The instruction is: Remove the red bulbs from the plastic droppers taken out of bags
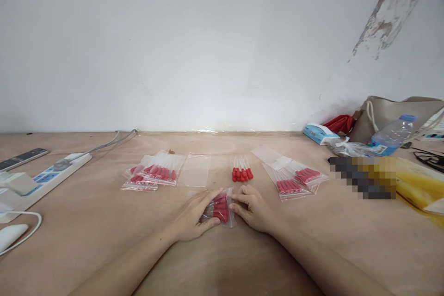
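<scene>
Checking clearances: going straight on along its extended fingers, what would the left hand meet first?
Likely the loose red-bulbed droppers, ahead of the left hand. The right hand lies close beside that line; depth is unclear, so it might be brushed first.

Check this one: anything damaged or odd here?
Yes: the wall has a scarred, peeling patch at upper right, unlike its mostly plain surface. Blocky pixels also obscure a dark item beside the yellow package.
</scene>
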A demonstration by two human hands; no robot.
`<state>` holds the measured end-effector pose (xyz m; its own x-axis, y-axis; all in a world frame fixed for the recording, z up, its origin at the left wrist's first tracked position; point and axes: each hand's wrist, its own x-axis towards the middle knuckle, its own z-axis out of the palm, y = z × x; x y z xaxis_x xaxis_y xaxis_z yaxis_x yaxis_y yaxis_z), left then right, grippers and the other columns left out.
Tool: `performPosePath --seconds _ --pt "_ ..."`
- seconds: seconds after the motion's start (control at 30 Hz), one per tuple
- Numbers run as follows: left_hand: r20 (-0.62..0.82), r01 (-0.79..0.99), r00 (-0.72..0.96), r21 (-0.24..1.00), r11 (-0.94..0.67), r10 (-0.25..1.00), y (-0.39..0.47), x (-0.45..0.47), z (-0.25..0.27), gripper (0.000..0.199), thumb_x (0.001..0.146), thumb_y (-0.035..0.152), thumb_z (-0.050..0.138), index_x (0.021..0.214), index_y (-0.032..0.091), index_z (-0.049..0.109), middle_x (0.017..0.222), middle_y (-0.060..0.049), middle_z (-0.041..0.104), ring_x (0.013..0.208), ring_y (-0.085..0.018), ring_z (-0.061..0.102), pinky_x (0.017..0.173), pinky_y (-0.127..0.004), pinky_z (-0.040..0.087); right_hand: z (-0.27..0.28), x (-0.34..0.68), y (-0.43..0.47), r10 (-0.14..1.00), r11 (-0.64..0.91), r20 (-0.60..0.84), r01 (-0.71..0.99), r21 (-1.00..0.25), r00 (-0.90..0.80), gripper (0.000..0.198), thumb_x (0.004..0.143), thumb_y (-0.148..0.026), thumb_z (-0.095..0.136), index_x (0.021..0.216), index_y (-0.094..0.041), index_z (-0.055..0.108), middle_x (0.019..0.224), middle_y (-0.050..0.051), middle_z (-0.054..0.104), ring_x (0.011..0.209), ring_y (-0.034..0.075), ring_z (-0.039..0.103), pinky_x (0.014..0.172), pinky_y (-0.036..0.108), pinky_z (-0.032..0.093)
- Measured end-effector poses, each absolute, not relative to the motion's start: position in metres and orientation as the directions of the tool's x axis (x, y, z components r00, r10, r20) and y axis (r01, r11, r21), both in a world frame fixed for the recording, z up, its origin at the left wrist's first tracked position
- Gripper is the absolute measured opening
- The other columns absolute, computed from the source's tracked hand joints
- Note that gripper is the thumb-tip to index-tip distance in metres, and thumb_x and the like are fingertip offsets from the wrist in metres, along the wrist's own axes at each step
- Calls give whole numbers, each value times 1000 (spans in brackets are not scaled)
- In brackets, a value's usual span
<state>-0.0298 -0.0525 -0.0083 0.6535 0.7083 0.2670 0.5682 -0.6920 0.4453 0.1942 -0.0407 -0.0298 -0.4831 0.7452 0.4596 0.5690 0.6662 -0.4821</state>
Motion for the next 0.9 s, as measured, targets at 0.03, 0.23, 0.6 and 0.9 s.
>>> performPosePath --seconds 0.03,0.23,0.6,0.9 --pt "262 570 653 448 -689 711 -53 -30 -8 64 80 33 53 135 24 22 126 -9 46 112 -22 46 93 -39 39 -29 194 -41 752 659 447 559 -503 -484 25 80 -34 53 99 -23 64 73 2 53 70 14 47 66 30 39" --pt "276 566 641 461 -684 716 -52 -30 -10 62 81 32 52 134 24 22 128 -9 44 113 -21 45 94 -38 38 -22 188 -43 818 541 363 382 -749 -446 29 78 -41 53 95 -21 65 76 3 58 73 14 51 69 28 40" --pt "269 610 594 464 -643 758 -51 -30 -10 63 79 40 53 133 26 25 131 -7 40 117 -22 41 97 -37 36 -17 185 -42 969 124 78 185 -975 -236 27 69 -40 56 59 -16 52 54 -3 48 51 8 41 50 21 32" --pt "255 618 572 492 -614 780 -53 -34 -8 49 83 34 47 130 25 33 124 -6 49 109 -21 47 92 -36 40 -27 200 -34 916 262 150 272 -926 -372 24 67 -29 59 88 -17 63 66 -1 57 57 10 45 52 21 34"
